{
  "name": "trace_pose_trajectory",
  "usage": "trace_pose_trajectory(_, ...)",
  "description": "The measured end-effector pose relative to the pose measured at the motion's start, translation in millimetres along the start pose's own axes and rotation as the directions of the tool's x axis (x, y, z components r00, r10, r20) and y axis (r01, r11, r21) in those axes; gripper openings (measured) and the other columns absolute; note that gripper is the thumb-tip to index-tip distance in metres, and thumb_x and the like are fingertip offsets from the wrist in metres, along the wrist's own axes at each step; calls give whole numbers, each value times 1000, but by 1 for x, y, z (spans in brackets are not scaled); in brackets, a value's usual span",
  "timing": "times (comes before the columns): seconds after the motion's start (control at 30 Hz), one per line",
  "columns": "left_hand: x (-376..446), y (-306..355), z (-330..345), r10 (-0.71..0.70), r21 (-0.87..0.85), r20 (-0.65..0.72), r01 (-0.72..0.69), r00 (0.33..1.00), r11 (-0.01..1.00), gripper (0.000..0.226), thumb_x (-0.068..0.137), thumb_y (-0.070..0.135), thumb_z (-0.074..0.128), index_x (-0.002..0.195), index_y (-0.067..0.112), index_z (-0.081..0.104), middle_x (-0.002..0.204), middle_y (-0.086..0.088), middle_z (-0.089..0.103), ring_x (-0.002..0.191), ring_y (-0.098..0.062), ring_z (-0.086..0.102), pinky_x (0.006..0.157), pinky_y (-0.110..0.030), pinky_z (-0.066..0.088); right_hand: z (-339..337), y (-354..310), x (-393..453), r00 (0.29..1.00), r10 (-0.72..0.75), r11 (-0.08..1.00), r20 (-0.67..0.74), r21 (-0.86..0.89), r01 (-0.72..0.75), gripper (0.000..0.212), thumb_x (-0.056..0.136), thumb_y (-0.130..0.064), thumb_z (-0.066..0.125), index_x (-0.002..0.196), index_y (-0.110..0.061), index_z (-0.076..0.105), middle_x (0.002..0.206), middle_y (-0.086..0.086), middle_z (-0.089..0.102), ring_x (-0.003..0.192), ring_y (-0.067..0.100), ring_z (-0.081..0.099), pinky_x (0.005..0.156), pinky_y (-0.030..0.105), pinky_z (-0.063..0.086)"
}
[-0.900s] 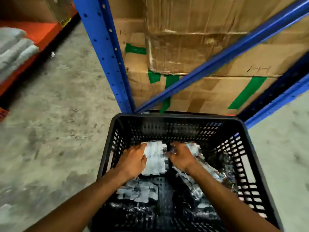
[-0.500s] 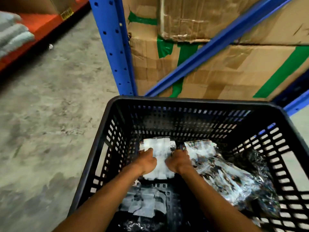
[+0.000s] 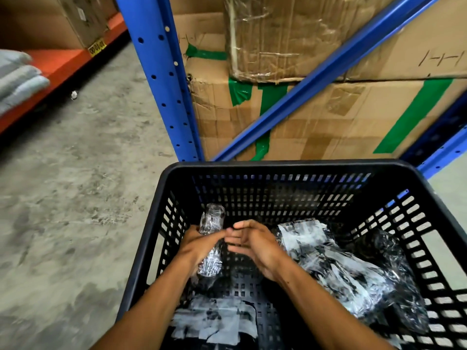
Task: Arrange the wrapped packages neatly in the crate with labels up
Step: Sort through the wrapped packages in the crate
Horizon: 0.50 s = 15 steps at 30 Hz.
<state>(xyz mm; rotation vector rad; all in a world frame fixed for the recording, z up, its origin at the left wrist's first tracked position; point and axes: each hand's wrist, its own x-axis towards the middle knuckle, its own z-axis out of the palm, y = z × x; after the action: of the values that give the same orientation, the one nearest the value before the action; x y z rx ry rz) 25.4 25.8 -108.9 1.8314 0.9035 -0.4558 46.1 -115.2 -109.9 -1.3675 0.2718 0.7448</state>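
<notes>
A black slotted plastic crate point(image 3: 278, 168) stands on the floor below me. Inside it my left hand point(image 3: 199, 246) grips a plastic-wrapped package point(image 3: 211, 221), turned up on its edge near the crate's left wall, its label side not visible. My right hand point(image 3: 255, 245) hovers just right of that package with fingers spread, holding nothing. A second wrapped package point(image 3: 217, 322) lies flat at the near left with its white label up. More shiny wrapped packages point(image 3: 336, 269) lie in a loose pile along the right side, the top one showing a white label.
A blue rack upright point(image 3: 161, 79) and diagonal brace point(image 3: 316, 74) rise right behind the crate, with taped cardboard boxes point(image 3: 316, 117) stacked behind them. Concrete floor point(image 3: 75, 185) stretches to the left, where an orange shelf point(image 3: 55, 64) carries folded grey cloth point(image 3: 17, 82).
The package that lay flat with its label up under both hands is now lifted on edge in my left hand. My right hand has let go and opened. The view moved closer.
</notes>
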Motion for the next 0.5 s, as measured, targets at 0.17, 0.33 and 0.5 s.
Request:
trace_pose_trajectory(0.17, -6, 7, -4, 85, -227, -24, -88, 996, 970, 33, 73, 31, 68, 98, 10, 70, 92, -16, 75, 79, -28, 71, 78, -42, 58, -15, 17, 6, 987, 70, 961, -145, -256, -106, 25, 100, -11, 40, 119, -5, 56, 95, 8, 65, 88, 22, 62, 89, 39, 53)
trace_pose_trajectory(0.33, 5, -2, 12, 68, -178, -9, -69, 998, 982, 18, 84, 30, 60, 90, 15, 68, 89, -5, 72, 76, -15, 62, 65, -28, 47, -24, 22, 4, 970, 215, 899, -112, -366, -241, 38, 94, -32, 56, 126, -13, 48, 126, -1, 57, 111, 16, 54, 102, 29, 40)
trace_pose_trajectory(0.5, 25, -14, 23, 148, 203, -194, -108, 970, 973, 37, 90, 30, 54, 109, -2, 60, 107, -21, 67, 94, -33, 62, 74, -31, 46, -21, 27, 17, 968, 171, 814, -183, -527, -244, 42, 89, -17, 63, 128, -6, 49, 132, 6, 57, 118, 24, 56, 97, 32, 47)
